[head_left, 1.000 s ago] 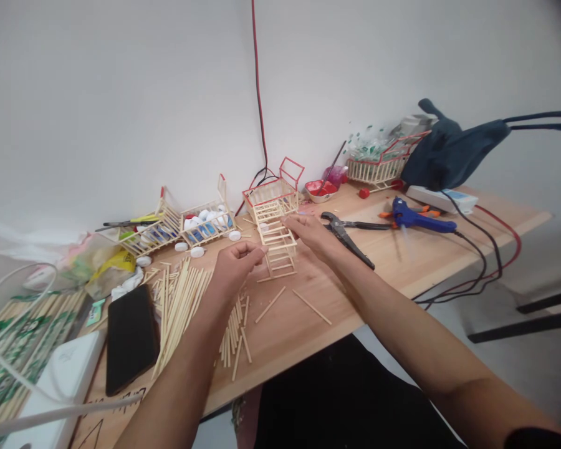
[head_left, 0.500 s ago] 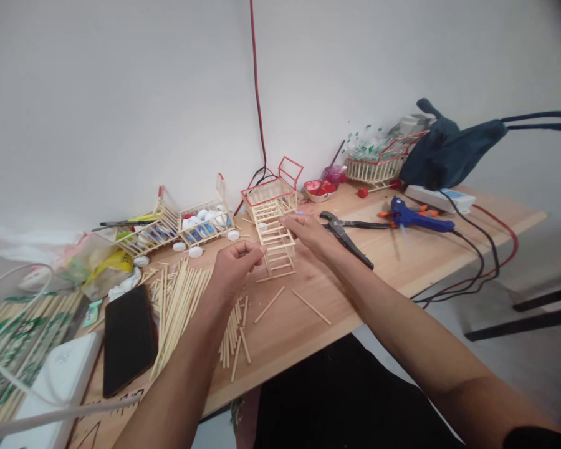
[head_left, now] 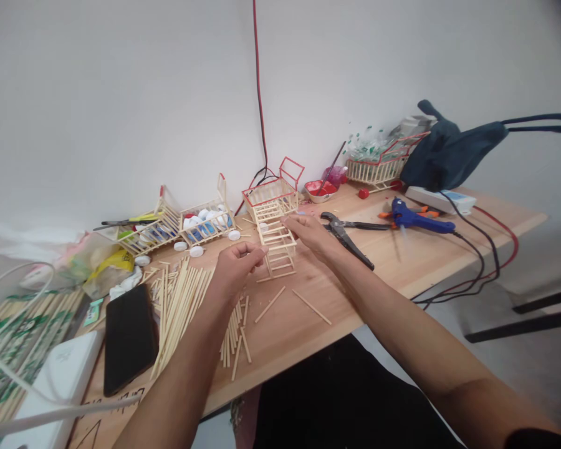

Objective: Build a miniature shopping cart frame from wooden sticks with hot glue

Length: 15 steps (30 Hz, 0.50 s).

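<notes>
A small frame of pale wooden sticks (head_left: 280, 255) stands on the table between my hands. My left hand (head_left: 240, 262) is closed in a pinch at the frame's near left side. At its far right upper corner, my right hand (head_left: 308, 231) pinches the frame between thumb and fingers. Just behind stands a stick cart with a red-painted rim and handle (head_left: 271, 190). Two loose sticks, one of them a thin stick (head_left: 311, 307), lie in front of the frame. Beside my left forearm are piles of cut sticks (head_left: 180, 305).
Pliers (head_left: 343, 240) and a blue glue gun (head_left: 421, 218) with trailing cords lie to the right. Behind are a dish of red paint (head_left: 320, 191) and a cart holding white caps (head_left: 206, 224). A black phone (head_left: 129, 340) and white power strip (head_left: 58, 393) occupy the left.
Almost nothing differs. The view has shifted very slightly, and both hands keep their pinch at the stick frame.
</notes>
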Each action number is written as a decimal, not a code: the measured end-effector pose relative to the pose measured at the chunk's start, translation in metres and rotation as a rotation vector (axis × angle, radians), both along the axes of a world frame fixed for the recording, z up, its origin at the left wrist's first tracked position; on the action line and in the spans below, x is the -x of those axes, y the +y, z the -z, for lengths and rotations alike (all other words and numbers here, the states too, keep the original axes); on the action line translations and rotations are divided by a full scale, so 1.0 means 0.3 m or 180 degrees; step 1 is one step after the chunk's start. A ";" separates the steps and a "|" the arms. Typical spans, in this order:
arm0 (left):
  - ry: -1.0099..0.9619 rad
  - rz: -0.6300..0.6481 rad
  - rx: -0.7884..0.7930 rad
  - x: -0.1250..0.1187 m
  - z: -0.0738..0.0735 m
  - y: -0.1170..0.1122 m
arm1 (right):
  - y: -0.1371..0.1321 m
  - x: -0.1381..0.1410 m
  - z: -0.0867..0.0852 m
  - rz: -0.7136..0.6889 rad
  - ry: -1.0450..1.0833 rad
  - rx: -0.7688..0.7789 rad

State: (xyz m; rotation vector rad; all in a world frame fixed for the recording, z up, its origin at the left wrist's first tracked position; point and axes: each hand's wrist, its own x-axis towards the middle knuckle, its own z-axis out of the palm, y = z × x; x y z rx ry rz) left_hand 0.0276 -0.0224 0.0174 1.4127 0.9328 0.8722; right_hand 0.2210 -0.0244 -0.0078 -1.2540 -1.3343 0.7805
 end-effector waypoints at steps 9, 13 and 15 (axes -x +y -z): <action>-0.0426 -0.0063 0.0705 -0.013 -0.009 -0.012 | -0.006 0.002 -0.009 0.0021 0.0000 -0.0042; -0.0465 -0.0123 0.0916 -0.012 -0.010 -0.013 | -0.002 0.001 -0.005 0.0025 -0.0001 -0.0070; -0.0431 -0.0102 0.0966 -0.009 -0.008 -0.013 | -0.001 -0.001 -0.003 0.0024 -0.0011 -0.0081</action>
